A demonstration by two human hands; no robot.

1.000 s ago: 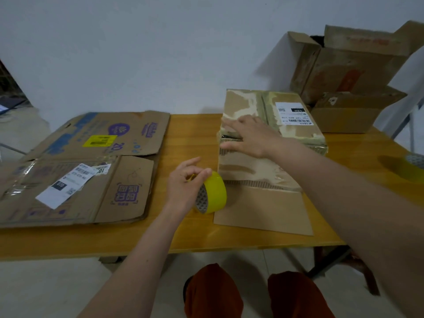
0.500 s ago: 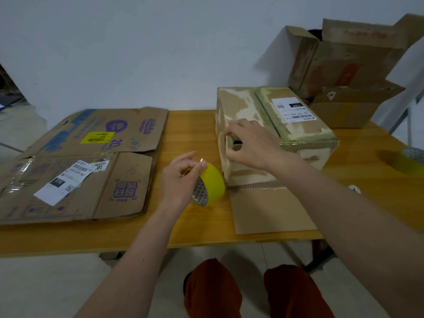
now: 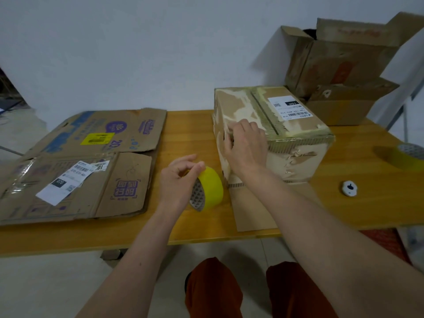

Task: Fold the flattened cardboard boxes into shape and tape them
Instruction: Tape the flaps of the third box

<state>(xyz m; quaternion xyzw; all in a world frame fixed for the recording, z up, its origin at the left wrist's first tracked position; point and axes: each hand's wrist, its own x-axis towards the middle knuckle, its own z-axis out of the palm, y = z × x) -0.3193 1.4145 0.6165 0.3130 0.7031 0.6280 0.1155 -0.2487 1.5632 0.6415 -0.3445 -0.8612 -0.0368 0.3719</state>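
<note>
Taping step, by the look of it. Formed box point(image 3: 273, 134) standing on the table point(image 3: 190, 125), right of centre, top seam showing old torn tape, one flap point(image 3: 263, 207) lying flat toward the near edge. Right hand point(image 3: 245, 145) on the box's near left top corner, fingers curled over the edge and gripping it, apparently steadying the box or pinning something down there (too small to tell whether a tape end sits under the fingertips). Left hand point(image 3: 180, 177) just left of the box, thumb and fingers pinching the top of the yellow tape roll point(image 3: 210, 188), roll standing on edge on the table, close beside the box but apart from it.

Next move, as a judgement: find or pull the free tape end, carry it to the held corner, press down, then draw along the seam while the right hand keeps the box from sliding. Loose flap likely needing folding up too.

Elsewhere: flattened boxes point(image 3: 87, 161) stacked at the left, not yet folded; open boxes point(image 3: 339, 72) at the far right; a second roll point(image 3: 403, 157) and a small white disc point(image 3: 349, 188) on the right.
</note>
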